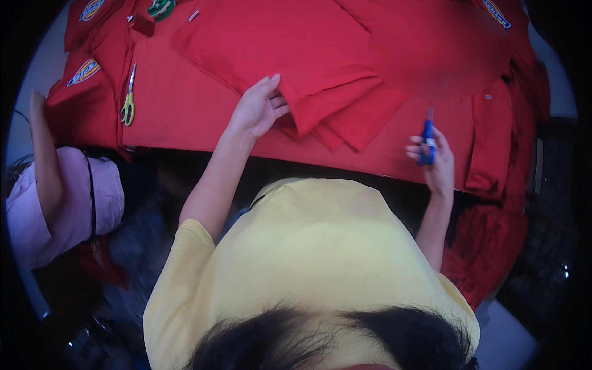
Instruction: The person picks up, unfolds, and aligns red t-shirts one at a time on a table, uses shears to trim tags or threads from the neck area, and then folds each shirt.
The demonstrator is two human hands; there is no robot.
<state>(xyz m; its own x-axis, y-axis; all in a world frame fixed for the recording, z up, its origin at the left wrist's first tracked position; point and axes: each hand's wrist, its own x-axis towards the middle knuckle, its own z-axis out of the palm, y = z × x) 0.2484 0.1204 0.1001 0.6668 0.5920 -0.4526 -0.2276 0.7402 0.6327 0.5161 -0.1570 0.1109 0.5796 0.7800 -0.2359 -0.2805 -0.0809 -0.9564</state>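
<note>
A red garment lies spread over the table, its folded sleeve ends hanging toward me. My left hand rests flat on the edge of that garment, fingers apart, pressing the fabric near the sleeve. My right hand is off to the right above the table's front edge, closed around a small blue-handled thread snipper with its metal tip pointing up. More red cloth covers the table behind the snipper.
Yellow-handled scissors lie on red cloth at the left. Red garments with oval patches are stacked at the far left. Another person's arm and pink sleeve stand at the left. Red cloth hangs off the right side.
</note>
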